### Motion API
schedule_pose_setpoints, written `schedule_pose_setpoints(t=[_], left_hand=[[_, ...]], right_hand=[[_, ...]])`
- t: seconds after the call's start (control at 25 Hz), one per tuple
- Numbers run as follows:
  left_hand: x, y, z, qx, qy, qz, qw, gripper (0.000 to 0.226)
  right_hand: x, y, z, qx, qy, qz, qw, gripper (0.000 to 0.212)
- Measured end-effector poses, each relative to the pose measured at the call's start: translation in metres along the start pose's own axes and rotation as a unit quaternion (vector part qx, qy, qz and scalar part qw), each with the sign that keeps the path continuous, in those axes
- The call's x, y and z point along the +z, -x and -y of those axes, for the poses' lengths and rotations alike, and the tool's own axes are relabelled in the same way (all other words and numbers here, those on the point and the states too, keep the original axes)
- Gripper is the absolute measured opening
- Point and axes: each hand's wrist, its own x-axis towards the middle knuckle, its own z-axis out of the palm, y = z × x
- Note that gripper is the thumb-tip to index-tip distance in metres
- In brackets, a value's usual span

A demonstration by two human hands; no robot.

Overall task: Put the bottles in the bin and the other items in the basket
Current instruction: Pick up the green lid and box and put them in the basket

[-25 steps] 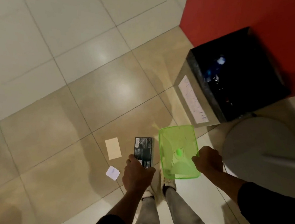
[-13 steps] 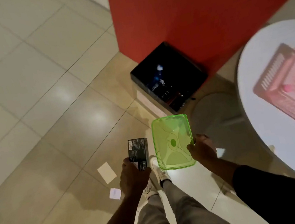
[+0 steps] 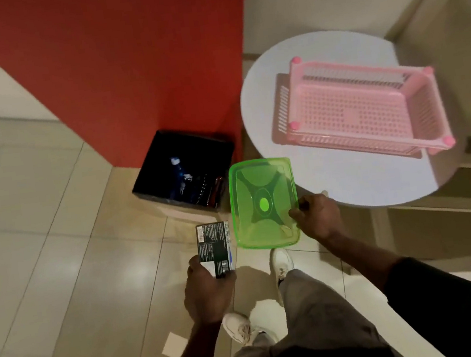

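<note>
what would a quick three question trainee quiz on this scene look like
1. True or false: the pink basket stands on the white round table.
2. What does the right hand hold? A. the green container B. a bottle C. a paper slip
3. Fill in: the dark box is gripped by the ____ hand.
Key: 1 true; 2 A; 3 left hand.

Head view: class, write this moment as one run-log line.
left hand: holds dark printed cardboard box; right hand: holds green translucent plastic container; pink plastic mesh basket: on round white table
</note>
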Motion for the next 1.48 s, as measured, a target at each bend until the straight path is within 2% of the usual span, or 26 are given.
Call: schedule_pose_setpoints(t=[0.12,0.24,0.4,0.52,0.72,1.08,1.24,1.36,1.48], left_hand=[[-0.007,-0.010,-0.057,0.028,0.002,-0.022,0.999,0.076],[-0.002,-0.025,-0.132,0.063,0.020,-0.056,0.996,0.080],[0.006,-0.047,-0.211,0.096,0.034,-0.086,0.991,0.086],[0.029,-0.059,-0.275,0.122,0.042,-0.088,0.988,0.089],[0.049,-0.066,-0.334,0.158,0.033,-0.087,0.983,0.091],[0.040,-0.086,-0.357,0.180,-0.022,-0.080,0.980,0.093],[0.045,-0.089,-0.366,0.179,-0.026,-0.070,0.981,0.093],[0.053,-0.092,-0.368,0.185,-0.026,-0.058,0.981,0.091],[0.060,-0.093,-0.371,0.184,-0.031,-0.044,0.981,0.089]], right_hand=[[-0.041,-0.022,-0.001,0.023,-0.054,-0.037,0.998,0.014],[-0.096,-0.070,-0.015,0.043,-0.132,-0.078,0.987,0.018],[-0.151,-0.139,-0.030,0.046,-0.171,-0.115,0.978,0.009],[-0.187,-0.203,-0.050,0.079,-0.186,-0.118,0.972,0.009],[-0.184,-0.276,-0.079,0.143,-0.228,-0.068,0.961,0.010],[-0.125,-0.333,-0.091,0.172,-0.190,0.021,0.966,0.012],[-0.103,-0.348,-0.109,0.181,-0.155,0.021,0.971,0.010],[-0.088,-0.361,-0.124,0.190,-0.175,0.007,0.966,0.010],[-0.092,-0.358,-0.117,0.187,-0.168,-0.009,0.968,0.018]])
